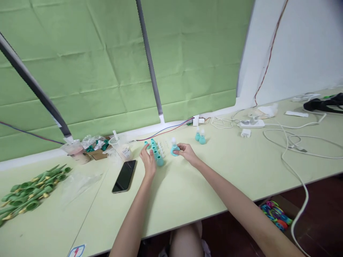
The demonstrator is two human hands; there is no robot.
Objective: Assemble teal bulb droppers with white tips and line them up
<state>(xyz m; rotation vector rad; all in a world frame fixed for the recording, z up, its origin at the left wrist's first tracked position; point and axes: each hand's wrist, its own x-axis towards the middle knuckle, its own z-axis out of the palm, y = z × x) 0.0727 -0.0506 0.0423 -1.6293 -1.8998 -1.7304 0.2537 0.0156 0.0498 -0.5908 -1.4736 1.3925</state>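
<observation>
My right hand (187, 153) is closed on a small teal bottle with a whitish top (175, 149), its thumb and fingers on the bottle's right side. To the left, my left hand (148, 162) has curved fingers and its thumb apart, beside a row of teal bottles without tops (155, 154). Another teal piece (146, 143) shows just beyond its fingertips; I cannot tell whether they touch it. Small white parts (160, 149) stand in a line between the row and my right hand. Two teal bottles with whitish tops (202, 138) stand farther back on the right.
On the table (198, 192), a phone (124, 176) lies left of my left hand. Behind it are plastic cups (122, 148) and a cardboard box (98, 152). Green artificial stems (32, 192) lie far left. A power strip (251, 124) and white cables (286, 142) spread over the right.
</observation>
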